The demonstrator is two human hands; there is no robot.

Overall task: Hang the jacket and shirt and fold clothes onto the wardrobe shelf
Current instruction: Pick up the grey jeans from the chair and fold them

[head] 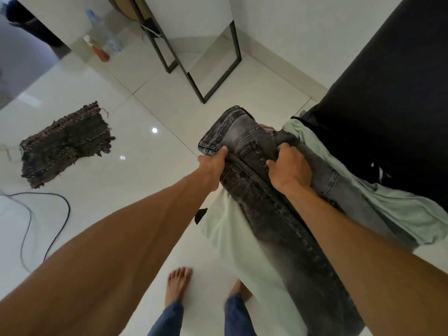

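While standing barefoot on tiles (150,180), gripping jeans (242,132) at the waistband with left hand (213,163), thumb on top; clutching a bunched fold with right hand (289,170). Held up over green cloth (230,238), beside black furniture (388,93).

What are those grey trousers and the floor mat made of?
The trousers look like denim in a faded grey wash, with stitched seams and a patch pocket. The mat seems to be woven rag strips, rough, with frayed edges and loose threads.
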